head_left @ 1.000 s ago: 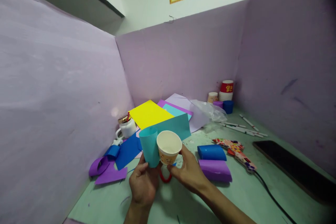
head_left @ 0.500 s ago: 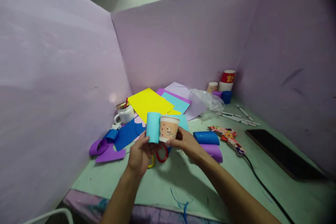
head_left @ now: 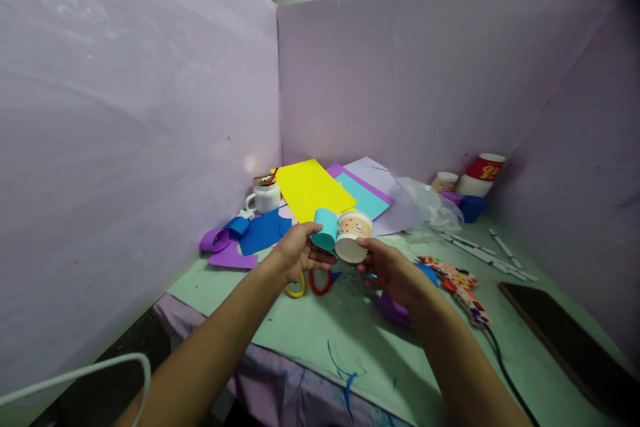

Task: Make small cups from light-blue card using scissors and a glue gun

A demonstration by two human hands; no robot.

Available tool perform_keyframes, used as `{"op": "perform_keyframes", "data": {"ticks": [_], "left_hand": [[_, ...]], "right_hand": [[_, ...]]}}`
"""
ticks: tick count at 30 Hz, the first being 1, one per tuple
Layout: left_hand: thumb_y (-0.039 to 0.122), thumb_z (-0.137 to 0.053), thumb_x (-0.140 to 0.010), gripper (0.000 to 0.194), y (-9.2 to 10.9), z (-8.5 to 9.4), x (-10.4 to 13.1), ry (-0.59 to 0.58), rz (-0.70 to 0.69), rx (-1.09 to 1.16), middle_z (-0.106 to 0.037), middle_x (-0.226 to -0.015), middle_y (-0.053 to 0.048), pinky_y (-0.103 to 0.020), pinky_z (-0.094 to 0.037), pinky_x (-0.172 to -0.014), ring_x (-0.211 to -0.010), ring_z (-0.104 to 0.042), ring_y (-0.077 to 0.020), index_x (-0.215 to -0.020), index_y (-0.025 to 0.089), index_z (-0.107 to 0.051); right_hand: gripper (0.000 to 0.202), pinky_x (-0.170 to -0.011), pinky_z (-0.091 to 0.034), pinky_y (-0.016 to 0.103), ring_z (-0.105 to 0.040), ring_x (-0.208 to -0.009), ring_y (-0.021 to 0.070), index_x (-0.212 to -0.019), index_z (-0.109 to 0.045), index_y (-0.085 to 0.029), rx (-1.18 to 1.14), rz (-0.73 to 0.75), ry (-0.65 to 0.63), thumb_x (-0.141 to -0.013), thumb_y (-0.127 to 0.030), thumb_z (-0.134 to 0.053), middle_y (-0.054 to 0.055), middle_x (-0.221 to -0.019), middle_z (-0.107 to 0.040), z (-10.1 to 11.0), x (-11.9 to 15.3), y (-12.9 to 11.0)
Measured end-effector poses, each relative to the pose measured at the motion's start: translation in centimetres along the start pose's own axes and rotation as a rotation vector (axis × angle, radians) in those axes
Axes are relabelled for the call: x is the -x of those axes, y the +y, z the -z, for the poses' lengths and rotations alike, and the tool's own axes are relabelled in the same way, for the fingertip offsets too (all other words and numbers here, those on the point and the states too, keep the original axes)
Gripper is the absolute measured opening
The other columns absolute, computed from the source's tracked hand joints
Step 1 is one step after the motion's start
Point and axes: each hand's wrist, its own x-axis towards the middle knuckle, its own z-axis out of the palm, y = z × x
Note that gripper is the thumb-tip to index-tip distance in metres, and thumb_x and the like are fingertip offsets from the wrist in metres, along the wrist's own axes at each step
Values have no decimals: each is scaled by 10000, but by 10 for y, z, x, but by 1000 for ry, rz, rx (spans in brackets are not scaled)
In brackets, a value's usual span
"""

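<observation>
One printed paper cup (head_left: 356,225) and one turquoise tube (head_left: 326,227) are in the fingers (head_left: 323,258); below them, two scissor loops (head_left: 320,293); to their right, one glue gun (head_left: 461,285), one smartphone (head_left: 560,340); to their left, one mug (head_left: 267,197).

A single view is given by a camera worn on the head, set above the near edge of the green tabletop (head_left: 290,327) and faced forward and down, with the corner between the left wall (head_left: 130,147) and the back wall (head_left: 400,73) framed left of centre. The left hand (head_left: 299,252) and right hand (head_left: 393,272) are seen from behind and above, near mid-frame, beyond forearms (head_left: 455,353) by which the lower foreground is crossed.
</observation>
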Motion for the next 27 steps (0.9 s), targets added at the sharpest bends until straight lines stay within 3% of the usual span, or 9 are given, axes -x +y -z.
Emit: {"op": "perform_keyframes", "data": {"ticks": [16,27], "left_hand": [[412,-455,-910,315,-2,1,2,-5,-49,3,-630,-785,-19,-282,-499,-574,-617,-595,-116,-962,130,-585],[197,-402,-845,218,-13,4,-1,-51,-162,133,-668,-625,-78,-326,-527,-562,-540,-657,-207,-883,97,-592]], "right_hand": [[205,-401,-361,172,-470,-539,109,-772,-645,-141,-12,32,34,-760,-333,-573,29,-672,-564,-4,2,1],[252,-505,-436,227,-521,-696,160,-868,-672,-199,67,150,16,-666,-348,-667,33,-795,-616,-1,-1,11]]}}
